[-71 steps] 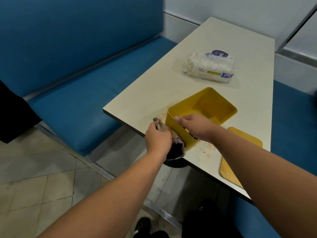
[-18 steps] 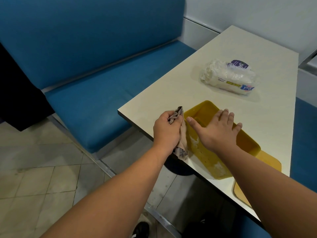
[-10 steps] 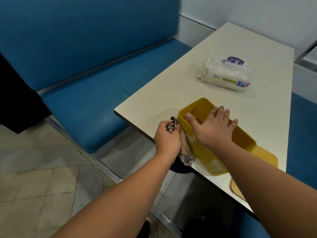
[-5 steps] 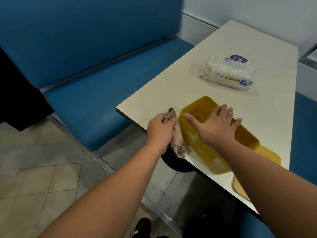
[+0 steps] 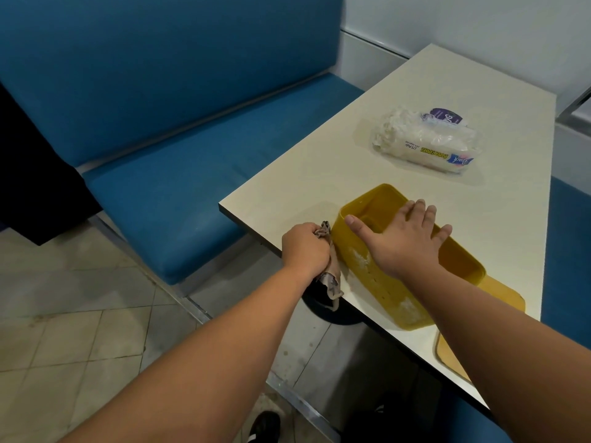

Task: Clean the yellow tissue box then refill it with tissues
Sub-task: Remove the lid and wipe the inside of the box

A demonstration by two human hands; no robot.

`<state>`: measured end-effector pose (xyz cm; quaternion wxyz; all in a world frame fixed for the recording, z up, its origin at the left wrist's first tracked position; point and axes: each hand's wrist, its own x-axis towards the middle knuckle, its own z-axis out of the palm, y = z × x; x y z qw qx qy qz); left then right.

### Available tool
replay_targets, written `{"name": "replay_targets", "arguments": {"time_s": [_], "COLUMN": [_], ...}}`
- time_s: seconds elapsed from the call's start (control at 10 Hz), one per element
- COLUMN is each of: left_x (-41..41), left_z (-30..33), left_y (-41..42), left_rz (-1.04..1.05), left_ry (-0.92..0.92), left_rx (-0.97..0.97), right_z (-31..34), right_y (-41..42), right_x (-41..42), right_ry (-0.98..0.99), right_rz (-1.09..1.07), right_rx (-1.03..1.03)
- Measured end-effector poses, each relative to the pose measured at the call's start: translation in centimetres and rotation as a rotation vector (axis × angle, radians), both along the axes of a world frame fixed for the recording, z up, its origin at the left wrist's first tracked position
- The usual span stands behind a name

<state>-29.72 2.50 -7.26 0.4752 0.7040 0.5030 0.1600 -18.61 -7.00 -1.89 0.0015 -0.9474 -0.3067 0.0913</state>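
The yellow tissue box (image 5: 380,281) lies on its side at the near edge of the table, its open mouth facing away, with whitish smears on its near wall. My right hand (image 5: 399,241) lies flat on top of it, fingers spread and straight. My left hand (image 5: 305,247) grips a crumpled grey-brown cloth (image 5: 329,276) against the box's left end, and the cloth's tail hangs over the table edge. A clear pack of white paper towels (image 5: 427,140) lies farther back on the table.
The cream table (image 5: 319,161) runs away toward a white wall. A flat yellow lid (image 5: 502,298) lies to the right of the box, partly under my right forearm. Blue bench seats (image 5: 166,193) flank the table on both sides, above a tiled floor.
The box went from standing upright, held by its rim, to lying on its side under my flat right hand. Over the last second my left hand rubs the cloth back and forth at its left end.
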Motion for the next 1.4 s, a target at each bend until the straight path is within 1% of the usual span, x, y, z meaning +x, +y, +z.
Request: {"name": "replay_targets", "arguments": {"time_s": [0.1, 0.3, 0.4, 0.6, 0.7, 0.8, 0.9, 1.0, 1.1, 1.2, 1.3, 1.4], "left_x": [0.0, -0.1, -0.1, -0.6, -0.7, -0.6, -1.0, -1.0, -0.7, -0.6, -0.8, -0.8], "left_z": [0.1, 0.0, 0.3, -0.1, -0.1, 0.1, -0.2, -0.5, -0.8, -0.8, -0.6, -1.0], "left_y": [-0.8, -2.5, -2.9, -5.1, -4.2, -5.7, -8.2, -8.4, -10.2, -14.3, -15.5, -13.7], "left_rz": [-0.027, -0.085, -0.073, -0.179, -0.087, -0.121, -0.276, -0.238, -0.148, -0.296, -0.385, -0.262], "left_ry": [0.073, 0.074, 0.059, 0.049, -0.014, -0.009, -0.026, -0.052, -0.037, -0.048, -0.078, -0.042], "left_rx": [0.011, -0.049, -0.042, -0.012, 0.024, 0.031, -0.011, -0.039, -0.084, -0.109, -0.176, -0.143], "right_z": [0.0, -0.1, -0.1, -0.1, -0.1, -0.2, -0.1, 0.0, -0.1, -0.2, -0.2, -0.1], "right_y": [0.0, 0.0, 0.0, -0.1, -0.1, -0.1, -0.1, 0.0, 0.0, 0.1, 0.0, 0.0], "right_x": [0.0, -0.1, 0.0, 0.0, -0.1, -0.1, 0.0, 0.0, -0.1, 0.0, 0.0, -0.1], "right_ry": [0.000, -0.001, 0.000, 0.002, 0.003, 0.002, -0.004, -0.009, -0.011, -0.018, -0.012, -0.010], "right_rz": [-0.001, -0.004, -0.007, -0.008, -0.003, -0.007, -0.007, -0.007, -0.013, -0.018, -0.016, -0.017], "right_rx": [-0.001, 0.006, 0.005, 0.008, 0.006, 0.005, 0.004, 0.006, -0.001, -0.008, -0.010, -0.011]}}
